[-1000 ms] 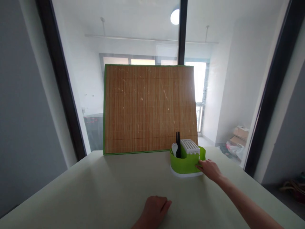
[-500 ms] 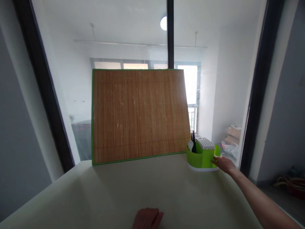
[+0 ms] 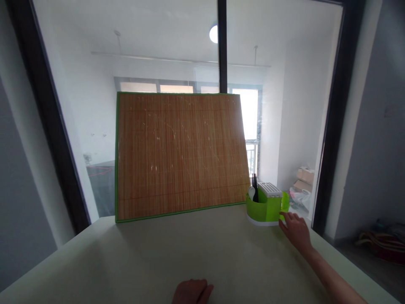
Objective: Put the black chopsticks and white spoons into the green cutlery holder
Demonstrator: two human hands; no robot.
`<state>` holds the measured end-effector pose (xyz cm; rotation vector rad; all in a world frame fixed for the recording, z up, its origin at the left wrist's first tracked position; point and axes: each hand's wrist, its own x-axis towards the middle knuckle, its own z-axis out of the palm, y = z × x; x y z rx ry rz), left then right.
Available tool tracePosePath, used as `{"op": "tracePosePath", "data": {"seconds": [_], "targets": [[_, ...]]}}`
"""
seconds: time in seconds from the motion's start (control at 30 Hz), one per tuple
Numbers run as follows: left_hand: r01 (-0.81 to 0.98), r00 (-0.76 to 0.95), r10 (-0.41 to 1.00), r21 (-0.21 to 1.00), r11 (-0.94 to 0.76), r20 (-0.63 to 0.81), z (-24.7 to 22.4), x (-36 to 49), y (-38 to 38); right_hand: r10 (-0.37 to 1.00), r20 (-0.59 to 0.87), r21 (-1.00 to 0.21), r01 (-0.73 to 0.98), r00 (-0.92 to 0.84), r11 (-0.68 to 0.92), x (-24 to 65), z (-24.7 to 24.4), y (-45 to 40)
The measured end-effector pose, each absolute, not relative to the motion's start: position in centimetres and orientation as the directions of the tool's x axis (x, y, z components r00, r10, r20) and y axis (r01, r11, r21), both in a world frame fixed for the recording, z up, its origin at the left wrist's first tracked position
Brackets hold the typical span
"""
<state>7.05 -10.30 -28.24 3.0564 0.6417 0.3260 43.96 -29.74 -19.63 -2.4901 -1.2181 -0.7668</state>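
A green utensil holder (image 3: 264,211) with a white base stands at the right of the table. In it are a white spoon (image 3: 251,193), black chopsticks or a similar black utensil (image 3: 255,188) and a white slotted block (image 3: 270,189). At the holder's right front side is my right hand (image 3: 295,230), its fingers loosely bent and the thumb apart, with nothing seen between them. Whether the fingertips touch the holder I cannot tell. My left hand (image 3: 191,291) rests curled on the table at the bottom centre, with no object visible in it.
A brown bamboo mat (image 3: 182,152) with green edging leans upright at the back of the pale table (image 3: 177,249), close to the holder. Behind it is a glass partition with dark frames (image 3: 222,50). Boxes (image 3: 304,175) and a plastic bag show beyond the glass.
My right hand has drawn back slightly from the holder's right side, toward me, and its fingers have spread a little. The whole view has shifted slightly; my left hand stays curled.
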Motion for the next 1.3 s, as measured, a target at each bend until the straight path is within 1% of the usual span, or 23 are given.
{"op": "tracePosePath", "data": {"seconds": [0.1,0.23,0.3,0.4,0.53,0.8,0.93,1.1,1.3], "targets": [[0.387,0.893,0.389,0.056,-0.92,0.226,-28.0,7.0,-10.6,0.738,0.537,0.018,0.869,0.409,-0.494,38.9,-22.1,-28.0],[0.369,0.891,0.376,0.078,-0.926,0.254,-27.7,6.9,-10.8,0.866,0.461,0.049,0.968,0.195,-0.245,31.1,-24.5,-23.5],[0.365,0.885,0.376,0.094,-0.926,0.275,-27.6,6.8,-10.8,0.898,0.429,0.052,0.989,0.101,-0.137,27.6,-25.0,-21.4],[0.361,0.881,0.376,0.106,-0.927,0.288,-27.6,6.7,-10.9,0.919,0.394,0.044,0.998,0.032,-0.054,24.1,-25.5,-19.3],[0.359,0.886,0.374,0.107,-0.927,0.274,-27.3,6.6,-11.1,0.926,0.373,0.021,0.998,0.052,-0.064,22.4,-26.1,-18.6],[0.352,0.886,0.377,0.136,-0.926,0.27,-27.5,6.8,-11.1,0.935,0.346,0.003,0.996,0.079,-0.085,22.8,-26.4,-19.0],[0.339,0.894,0.364,0.139,-0.931,0.262,-27.9,6.8,-10.9,0.932,0.352,-0.006,0.996,0.08,-0.084,22.8,-26.5,-19.0],[0.341,0.878,0.376,0.165,-0.925,0.295,-27.8,6.7,-11.3,0.928,0.363,-0.026,0.996,0.085,-0.081,22.9,-26.5,-19.0],[0.345,0.881,0.386,0.186,-0.92,0.273,-27.5,6.6,-11.4,0.915,0.39,-0.076,0.994,0.101,-0.078,22.8,-26.7,-19.0]]}}
